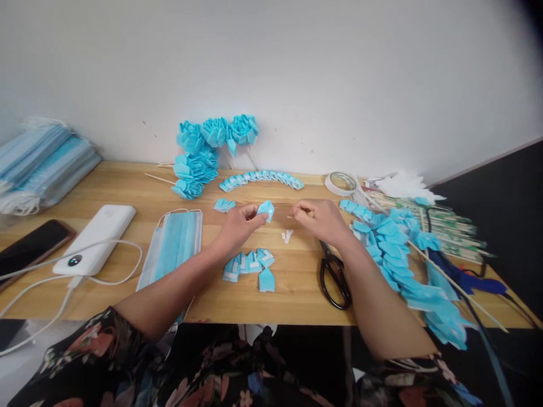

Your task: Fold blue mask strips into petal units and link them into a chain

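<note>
My left hand (240, 222) pinches a small folded blue petal piece (267, 209) just above the wooden table (127, 186). My right hand (319, 218) is closed a little to the right of it, fingertips pinched on a tiny pale sliver that I cannot make out. Small white scraps (287, 235) lie between and below the hands. A cluster of folded blue pieces (251, 265) sits on the table in front of my left wrist. One more folded piece (223, 205) lies left of my left hand.
Black scissors (335, 275) lie under my right forearm. Blue flowers (212, 150) lean on the wall, a curved row of petals (261, 178) before them. A tape roll (341, 183), blue strips and sticks (399, 249) sit right; a face mask (173, 246), power bank (97, 237), phone (29, 246) and mask stack (40, 164) left.
</note>
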Available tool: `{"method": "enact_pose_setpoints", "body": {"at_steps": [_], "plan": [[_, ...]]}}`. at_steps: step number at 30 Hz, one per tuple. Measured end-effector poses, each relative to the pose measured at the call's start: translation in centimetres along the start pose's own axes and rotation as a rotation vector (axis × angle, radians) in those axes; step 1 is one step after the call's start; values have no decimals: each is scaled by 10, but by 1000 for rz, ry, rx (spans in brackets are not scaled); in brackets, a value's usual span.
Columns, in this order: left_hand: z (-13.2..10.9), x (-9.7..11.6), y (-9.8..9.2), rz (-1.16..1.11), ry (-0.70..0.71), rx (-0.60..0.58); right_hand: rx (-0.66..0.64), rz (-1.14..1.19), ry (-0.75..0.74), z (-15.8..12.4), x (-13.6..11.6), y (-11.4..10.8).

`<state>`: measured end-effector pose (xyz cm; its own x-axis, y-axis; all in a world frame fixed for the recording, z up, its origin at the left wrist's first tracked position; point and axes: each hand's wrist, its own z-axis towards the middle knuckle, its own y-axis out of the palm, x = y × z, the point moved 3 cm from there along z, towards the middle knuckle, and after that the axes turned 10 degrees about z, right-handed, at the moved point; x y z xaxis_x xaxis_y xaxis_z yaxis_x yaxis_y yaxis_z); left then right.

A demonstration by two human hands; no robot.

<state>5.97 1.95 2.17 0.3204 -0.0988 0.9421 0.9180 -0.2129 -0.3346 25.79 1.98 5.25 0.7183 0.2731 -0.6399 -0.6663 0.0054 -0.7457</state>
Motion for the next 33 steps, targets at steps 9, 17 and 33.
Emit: {"method": "enact_pose_setpoints", "body": {"at_steps": [9,17,33], "plan": [[-1,2,3,-76,-25,-47,-69,297,-78,0,-4,14],[-2,3,5,-150,6,-77,-252,649,53,-6,-14,34],[3,0,0,-132,-43,-34,-89,554,-8,-2,-5,33]]}}
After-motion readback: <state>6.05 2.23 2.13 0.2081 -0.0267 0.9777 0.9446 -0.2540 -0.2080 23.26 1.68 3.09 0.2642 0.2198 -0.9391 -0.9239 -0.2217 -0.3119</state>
